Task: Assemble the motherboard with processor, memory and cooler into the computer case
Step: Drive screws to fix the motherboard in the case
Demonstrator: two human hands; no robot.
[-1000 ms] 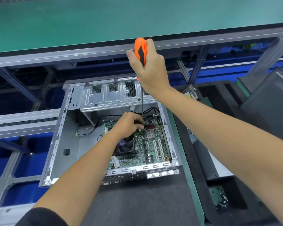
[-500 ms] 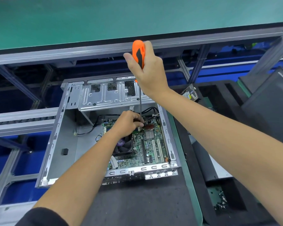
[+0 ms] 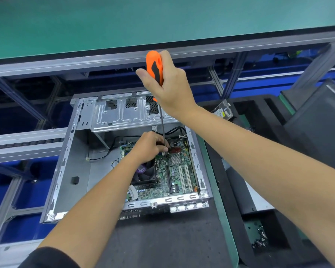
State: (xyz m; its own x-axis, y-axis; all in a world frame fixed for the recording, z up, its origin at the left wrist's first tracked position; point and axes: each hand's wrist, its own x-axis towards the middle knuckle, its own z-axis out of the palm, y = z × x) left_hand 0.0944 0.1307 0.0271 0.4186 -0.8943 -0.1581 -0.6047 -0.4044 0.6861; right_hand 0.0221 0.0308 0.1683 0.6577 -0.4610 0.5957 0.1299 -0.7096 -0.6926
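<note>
An open silver computer case (image 3: 66, 171) lies on its side on a dark mat. Inside it sits the green motherboard (image 3: 179, 175) with a black cooler fan (image 3: 143, 175), partly hidden by my left forearm. My right hand (image 3: 172, 89) grips the orange handle of a long screwdriver (image 3: 154, 64), held upright above the case. Its shaft runs down to the board's far edge. My left hand (image 3: 149, 146) is curled there, its fingers pinching the shaft near the tip. The tip itself is hidden by those fingers.
A black foam tray (image 3: 275, 246) on the right holds several small screws (image 3: 259, 238). A hard drive (image 3: 223, 112) lies behind the case on the right. A dark panel (image 3: 321, 120) leans at far right. A green shelf (image 3: 162, 22) with a metal frame spans the back.
The screwdriver and my right hand have shifted slightly left and lower against the case. My left hand stays at the shaft's tip on the board.
</note>
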